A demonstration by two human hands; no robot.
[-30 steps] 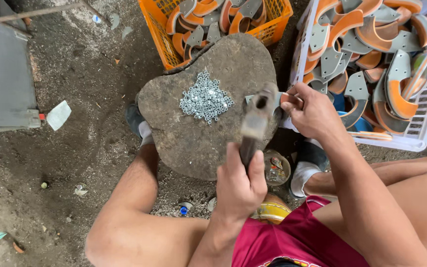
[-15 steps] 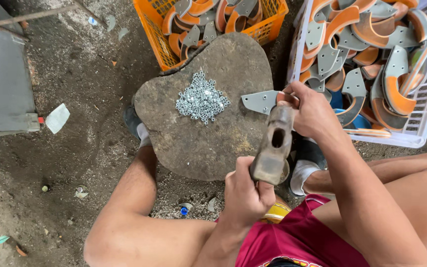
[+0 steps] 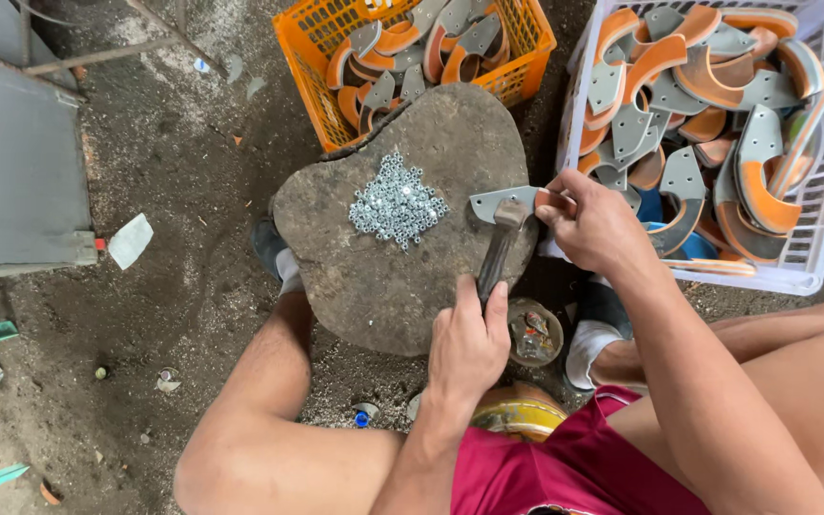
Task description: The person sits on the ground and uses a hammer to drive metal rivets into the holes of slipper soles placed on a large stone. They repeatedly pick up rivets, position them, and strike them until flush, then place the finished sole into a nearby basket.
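Now left hand point(image 3: 469, 339) grips hammer point(image 3: 500, 246); right hand point(image 3: 591, 224) pinches grey plate point(image 3: 498, 202) on stone point(image 3: 374, 277).

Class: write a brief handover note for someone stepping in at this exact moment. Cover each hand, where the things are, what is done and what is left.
Left hand: gripping the hammer by its handle, head down on the metal piece.
Right hand: pinching the grey metal piece flat on the stone slab.
Pile of small silver nuts sits mid-slab, beside the piece.
Orange crate beyond the slab and white crate on the right both hold grey-and-orange curved pieces.
Done: one piece is positioned under the hammer.
Left: cannot tell which crate holds finished pieces; many remain in both.
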